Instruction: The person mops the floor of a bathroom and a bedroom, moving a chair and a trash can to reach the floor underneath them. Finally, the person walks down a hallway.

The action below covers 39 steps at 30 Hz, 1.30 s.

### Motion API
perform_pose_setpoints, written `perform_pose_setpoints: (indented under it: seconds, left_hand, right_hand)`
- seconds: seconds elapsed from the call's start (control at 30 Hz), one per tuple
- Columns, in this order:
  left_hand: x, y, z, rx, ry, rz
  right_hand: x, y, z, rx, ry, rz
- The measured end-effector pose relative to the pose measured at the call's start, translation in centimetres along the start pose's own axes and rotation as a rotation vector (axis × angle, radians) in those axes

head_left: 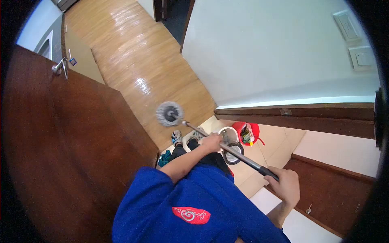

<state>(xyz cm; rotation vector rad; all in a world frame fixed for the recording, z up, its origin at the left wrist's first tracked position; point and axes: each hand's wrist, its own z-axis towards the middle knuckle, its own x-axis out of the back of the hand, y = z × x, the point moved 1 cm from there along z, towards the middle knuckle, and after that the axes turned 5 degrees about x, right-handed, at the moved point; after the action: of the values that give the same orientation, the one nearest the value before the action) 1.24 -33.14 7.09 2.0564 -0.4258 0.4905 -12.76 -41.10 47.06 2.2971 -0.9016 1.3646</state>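
Observation:
Both my hands hold a long mop (243, 158) slantwise in front of my body. Its round grey string head (165, 117) is over the wooden floor just beyond my feet. My left hand (212, 143) is wrapped round the metal pole partway down. Higher up, my right hand (285, 185) grips the dark end of the handle. Beneath the pole stands a white and grey bucket (231, 156), partly hidden by it. A red bucket (253, 129) with bottles and cloths inside is beside that.
An open brown door (65, 133) with a lever handle (61, 68) and hanging key stands at left. A white wall (275, 52) with switches (362, 58) and a dark door frame (300, 116) are at right. Teal cloth (163, 159) lies by the door's edge. Wooden floor (133, 48) stretches ahead.

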Motion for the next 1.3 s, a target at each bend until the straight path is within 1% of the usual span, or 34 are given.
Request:
perform_pose_setpoints:
  seconds: [0.03,0.07,0.17,0.2,0.3,0.37,0.43,0.47,0.5,0.57,0.6,0.63,0.7,0.77,0.83,0.9,0.97,1.0,1.03,1.1,1.13,1.2,1.27,1.3]
  left_hand:
    - [-0.6,1.6,1.1,-0.07,0.079,-0.049]
    - [-0.4,3.2,2.2,-0.095,0.056,0.0]
    - [1.0,5.9,3.8,-0.131,0.008,0.01]
    - [1.4,6.1,3.7,-0.163,0.045,0.031]
    - [0.2,4.5,2.1,-0.087,0.118,0.004]
    - [-0.9,2.7,-0.7,0.006,0.169,0.067]
    - [-2.5,0.3,-3.7,0.141,0.198,0.038]
    - [-3.1,-0.5,-5.0,0.186,0.229,0.056]
    - [-4.0,-1.0,-6.0,0.23,0.253,0.075]
    - [-7.1,-1.6,-5.3,0.323,0.24,0.122]
    - [-8.5,-0.8,-3.9,0.351,0.227,0.133]
    - [-9.5,0.9,-2.4,0.356,0.275,0.125]
    - [-11.7,5.1,0.8,0.264,0.258,0.098]
    - [-13.1,10.5,3.5,0.169,0.291,-0.01]
    - [-14.7,14.4,6.9,-0.003,0.327,-0.065]
    - [-15.3,17.2,9.0,-0.047,0.289,-0.075]
    - [-14.8,18.1,9.3,-0.025,0.3,-0.072]
    - [-15.1,18.1,9.1,-0.018,0.299,-0.06]
    - [-15.4,17.7,8.2,0.001,0.353,-0.094]
    - [-15.6,16.3,5.3,0.023,0.461,-0.151]
    - [-16.0,15.2,3.5,0.035,0.469,-0.171]
    - [-16.8,12.6,-0.8,0.17,0.469,-0.177]
    - [-17.8,9.4,-4.8,0.288,0.442,-0.103]
    - [-19.6,6.3,-5.6,0.329,0.468,-0.046]
  right_hand:
    - [0.9,0.0,-0.8,-0.03,0.061,0.008]
    - [1.4,0.2,-1.4,-0.031,0.123,-0.023]
    - [2.7,0.6,-1.1,-0.004,0.167,0.059]
    - [2.5,1.5,-0.7,0.072,0.206,0.099]
    - [3.0,2.6,-0.1,0.216,0.132,0.136]
    - [1.8,4.0,0.4,0.348,0.1,0.156]
    - [-0.3,5.3,1.1,0.458,0.034,0.149]
    - [-2.6,6.5,1.5,0.537,0.072,0.186]
    - [-4.2,7.2,1.5,0.553,0.027,0.158]
    - [-6.3,9.1,1.5,0.573,-0.069,0.099]
    - [-6.9,11.0,1.3,0.531,-0.125,0.047]
    - [-7.8,13.8,0.9,0.519,-0.048,0.066]
    - [-6.8,18.3,-0.7,0.417,-0.035,0.047]
    - [-5.2,21.4,-3.2,0.337,0.014,0.042]
    - [-3.2,22.8,-5.0,0.274,0.058,0.049]
    - [-1.8,23.1,-6.3,0.235,0.073,0.07]
    - [-1.4,22.8,-6.1,0.279,0.04,0.024]
    - [-1.4,23.1,-5.9,0.31,0.028,0.03]
    - [-1.2,23.5,-5.7,0.336,0.017,0.038]
    - [-1.2,22.9,-5.2,0.489,-0.013,0.0]
    - [-1.7,22.6,-5.1,0.564,-0.02,-0.005]
    - [-3.3,21.8,-4.5,0.726,-0.062,-0.006]
    - [-6.1,20.7,-4.0,0.791,-0.132,0.007]
    - [-7.7,20.3,-3.7,0.819,-0.146,0.012]
